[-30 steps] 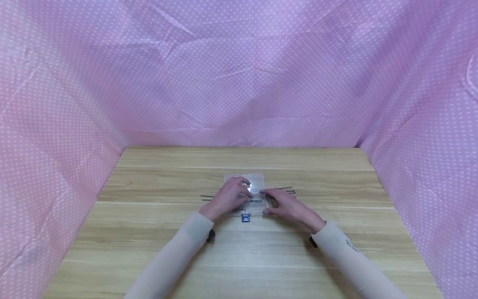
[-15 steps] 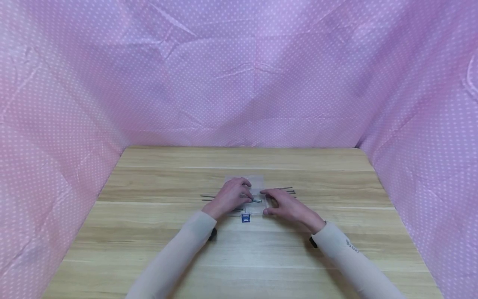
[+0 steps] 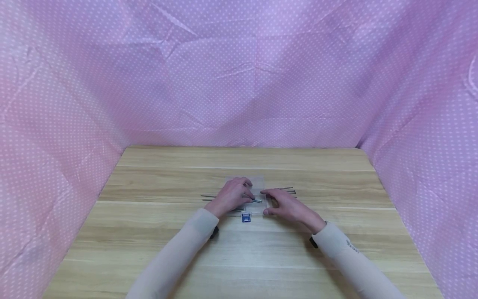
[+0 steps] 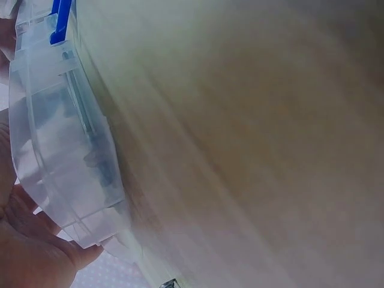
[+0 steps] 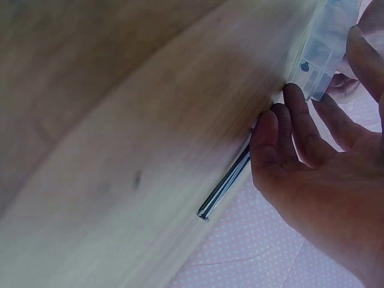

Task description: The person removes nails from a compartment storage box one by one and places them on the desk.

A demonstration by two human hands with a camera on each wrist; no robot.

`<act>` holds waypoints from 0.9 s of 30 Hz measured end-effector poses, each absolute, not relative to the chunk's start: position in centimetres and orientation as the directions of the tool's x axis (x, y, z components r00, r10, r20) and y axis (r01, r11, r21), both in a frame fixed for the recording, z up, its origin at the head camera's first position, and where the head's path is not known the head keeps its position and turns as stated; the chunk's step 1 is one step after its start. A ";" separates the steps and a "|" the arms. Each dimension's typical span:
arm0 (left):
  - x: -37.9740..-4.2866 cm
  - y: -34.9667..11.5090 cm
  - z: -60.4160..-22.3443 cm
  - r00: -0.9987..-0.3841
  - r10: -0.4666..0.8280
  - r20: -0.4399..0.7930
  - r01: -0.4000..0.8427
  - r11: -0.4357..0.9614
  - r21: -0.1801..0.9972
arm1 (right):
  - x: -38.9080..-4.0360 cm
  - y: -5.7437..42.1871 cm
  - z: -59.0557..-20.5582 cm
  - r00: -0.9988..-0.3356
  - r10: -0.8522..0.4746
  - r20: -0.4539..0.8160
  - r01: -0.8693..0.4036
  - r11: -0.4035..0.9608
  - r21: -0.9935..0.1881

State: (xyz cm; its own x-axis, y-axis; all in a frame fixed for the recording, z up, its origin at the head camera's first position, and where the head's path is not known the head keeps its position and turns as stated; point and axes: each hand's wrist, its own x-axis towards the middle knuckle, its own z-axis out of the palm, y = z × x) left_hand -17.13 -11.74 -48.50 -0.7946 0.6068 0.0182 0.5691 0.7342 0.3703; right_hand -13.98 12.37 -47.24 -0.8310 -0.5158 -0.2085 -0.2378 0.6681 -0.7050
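Observation:
A clear plastic box [image 3: 259, 208] with a blue latch [image 3: 246, 218] lies open on the table, its see-through lid [image 3: 257, 182] laid back behind it. My left hand [image 3: 232, 194] reaches over the box from the left, its thumb and index fingertips pinching the ends of some nails [image 3: 257, 201] inside it. My right hand [image 3: 287, 204] is at the box's right side, with the index finger near the back corner and the thumb at the front corner. In the right wrist view, its fingers [image 5: 303, 129] touch the box end [image 5: 318, 63]. Dividers show through the box wall [image 4: 54, 132] in the left wrist view.
Several long nails [image 3: 290, 192] lie to the right of the box, partly behind my right hand. More thin metal shafts [image 3: 207, 196] stick out left of my left hand. Pink dotted cloth [image 3: 239, 83] hangs around the wooden table [image 3: 246, 265].
The left hand and forearm have shifted slightly to the right over the box. A bright reflection on the lid is gone, and the lid looks slightly lower. The right hand keeps its place.

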 end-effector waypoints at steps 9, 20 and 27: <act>-17.1 -11.7 -48.4 -0.790 0.612 0.025 0.576 0.728 0.373 | -14.0 12.4 -47.2 -0.828 -0.518 -0.214 -0.228 0.660 -0.716; -16.9 -11.5 -48.4 -0.785 0.619 0.021 0.588 0.734 0.339 | -14.0 12.4 -47.2 -0.829 -0.517 -0.214 -0.235 0.668 -0.706; -16.8 -11.7 -48.5 -0.778 0.627 0.039 0.599 0.721 0.348 | -14.0 12.4 -47.2 -0.829 -0.518 -0.213 -0.237 0.670 -0.704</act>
State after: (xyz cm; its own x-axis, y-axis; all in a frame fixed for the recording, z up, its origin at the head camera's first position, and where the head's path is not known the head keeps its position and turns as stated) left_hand -16.84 -11.68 -48.53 -0.7778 0.6273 0.0388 0.5990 0.7212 0.3478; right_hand -14.00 12.41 -47.24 -0.8286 -0.5176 -0.2134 -0.2372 0.6697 -0.7037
